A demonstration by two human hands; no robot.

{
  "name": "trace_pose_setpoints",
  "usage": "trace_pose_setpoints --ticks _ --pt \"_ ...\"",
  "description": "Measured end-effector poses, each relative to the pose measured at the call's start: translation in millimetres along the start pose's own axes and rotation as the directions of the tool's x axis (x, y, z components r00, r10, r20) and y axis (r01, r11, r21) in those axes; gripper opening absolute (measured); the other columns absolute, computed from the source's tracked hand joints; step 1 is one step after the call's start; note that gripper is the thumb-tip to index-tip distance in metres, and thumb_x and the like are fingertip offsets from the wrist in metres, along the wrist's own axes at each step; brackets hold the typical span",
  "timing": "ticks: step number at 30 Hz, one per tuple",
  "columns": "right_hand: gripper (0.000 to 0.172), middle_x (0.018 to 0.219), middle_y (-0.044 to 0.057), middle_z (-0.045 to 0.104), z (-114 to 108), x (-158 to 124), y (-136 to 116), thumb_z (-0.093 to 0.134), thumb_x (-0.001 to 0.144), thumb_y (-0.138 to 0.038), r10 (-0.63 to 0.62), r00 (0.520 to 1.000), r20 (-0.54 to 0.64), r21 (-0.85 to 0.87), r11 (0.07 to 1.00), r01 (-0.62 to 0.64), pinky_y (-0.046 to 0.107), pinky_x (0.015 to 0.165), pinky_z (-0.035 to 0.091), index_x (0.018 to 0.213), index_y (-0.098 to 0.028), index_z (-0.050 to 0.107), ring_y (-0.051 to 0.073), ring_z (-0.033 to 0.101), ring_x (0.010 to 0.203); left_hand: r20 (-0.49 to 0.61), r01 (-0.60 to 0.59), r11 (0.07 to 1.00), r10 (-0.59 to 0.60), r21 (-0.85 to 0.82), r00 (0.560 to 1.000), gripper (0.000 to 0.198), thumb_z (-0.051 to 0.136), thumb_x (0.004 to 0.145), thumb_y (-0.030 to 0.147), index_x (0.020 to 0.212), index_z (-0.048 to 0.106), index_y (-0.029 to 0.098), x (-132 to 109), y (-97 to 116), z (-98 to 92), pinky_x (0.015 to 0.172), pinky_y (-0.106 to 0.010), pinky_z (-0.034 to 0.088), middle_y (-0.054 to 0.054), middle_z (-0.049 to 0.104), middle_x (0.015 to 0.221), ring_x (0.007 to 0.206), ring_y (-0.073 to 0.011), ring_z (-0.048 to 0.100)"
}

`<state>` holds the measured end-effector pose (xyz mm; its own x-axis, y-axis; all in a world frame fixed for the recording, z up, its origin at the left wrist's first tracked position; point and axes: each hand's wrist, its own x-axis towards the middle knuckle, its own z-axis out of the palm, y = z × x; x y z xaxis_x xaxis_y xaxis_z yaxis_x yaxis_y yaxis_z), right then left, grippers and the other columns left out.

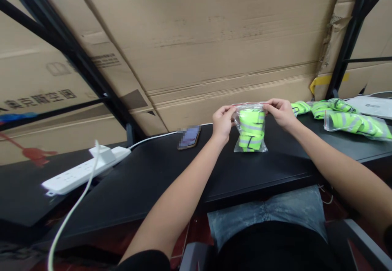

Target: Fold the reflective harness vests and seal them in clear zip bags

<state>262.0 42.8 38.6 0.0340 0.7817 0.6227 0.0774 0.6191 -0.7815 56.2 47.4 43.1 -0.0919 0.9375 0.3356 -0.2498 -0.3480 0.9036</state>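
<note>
A clear bag [237,138] stands upright over the black desk [153,181], directly between the hands and held up by its top edge. The left hand [223,124] pinches the upper left corner, and the right hand [281,113] pinches the upper right corner, fingers and thumbs closed on the film. Neither hand is open, and neither is plainly nearer; each sits at one end of the top edge. The bag's long axis runs upright from that edge down towards the desk, and contact with the desk cannot be confirmed. Inside is a folded green vest [251,130] with grey reflective bands. To the right, beyond the right hand, lie a second bagged vest [357,124] and loose green vests [321,108]. To the left, beyond the left hand, lie a phone [189,137] with a blurred screen and a white power strip [82,172]. Cardboard sheets [199,38] stand behind the desk.
</note>
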Motion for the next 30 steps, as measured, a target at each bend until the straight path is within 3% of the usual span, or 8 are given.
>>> trace_pose_setpoints --ticks 5,10,17,26,30 --pt "0.017 0.065 0.001 0.06 -1.3 -0.7 -5.0 0.07 0.077 -0.032 -0.027 0.998 -0.056 -0.009 1.0 0.026 0.032 0.065 0.048 0.067 -0.02 0.063 0.014 0.054 0.063 0.038 -0.096 0.995 0.094 0.042 0.995 0.012 0.068 0.08 0.029 0.077 0.066 0.019 -8.2 -2.3 7.8 0.049 -0.02 0.045 -0.001 0.067 0.075 0.061 -0.0119 0.06" --pt "0.022 0.07 0.001 0.064 0.0 -3.3 -7.4 0.069 0.077 -0.041 -0.045 0.999 0.017 -0.043 0.998 0.046 0.032 0.067 0.046 0.073 -0.02 0.067 0.015 0.055 0.067 0.062 -0.169 0.978 0.163 0.124 0.985 0.012 0.069 0.082 0.029 0.076 0.069 0.018 -10.7 -6.5 6.1 0.059 -0.021 0.047 -0.001 0.069 0.076 0.068 -0.0131 0.062" --pt "0.028 0.07 0.002 0.065 -10.6 -3.3 -8.3 0.071 0.079 -0.046 -0.036 0.988 0.153 -0.23 0.971 0.071 0.031 0.063 0.043 0.075 -0.018 0.069 0.014 0.054 0.064 0.073 -0.232 0.966 0.225 0.112 0.972 0.013 0.071 0.083 0.027 0.074 0.07 0.017 -4.7 -12.2 1.6 0.068 -0.025 0.049 -0.003 0.071 0.074 0.068 -0.0133 0.063" --pt "0.036 0.067 0.001 0.062 -16.4 3.3 -5.2 0.077 0.072 -0.053 0.12 0.941 0.315 -0.039 0.993 -0.114 0.03 0.064 0.045 0.073 -0.019 0.068 0.013 0.053 0.064 0.079 -0.264 0.962 0.259 0.071 0.963 0.009 0.072 0.082 0.026 0.077 0.072 0.018 -2.2 -11.0 0.9 0.067 -0.025 0.049 -0.002 0.072 0.074 0.069 -0.0133 0.064" --pt "0.04 0.072 0.001 0.062 -17.7 3.5 -5.0 0.078 0.071 -0.057 0.149 0.932 0.329 0.004 0.987 -0.16 0.03 0.066 0.047 0.075 -0.019 0.065 0.014 0.054 0.068 0.078 -0.27 0.959 0.264 0.081 0.961 0.01 0.072 0.082 0.025 0.074 0.07 0.019 -3.8 -7.8 2.7 0.068 -0.025 0.049 -0.001 0.07 0.073 0.068 -0.0137 0.063"
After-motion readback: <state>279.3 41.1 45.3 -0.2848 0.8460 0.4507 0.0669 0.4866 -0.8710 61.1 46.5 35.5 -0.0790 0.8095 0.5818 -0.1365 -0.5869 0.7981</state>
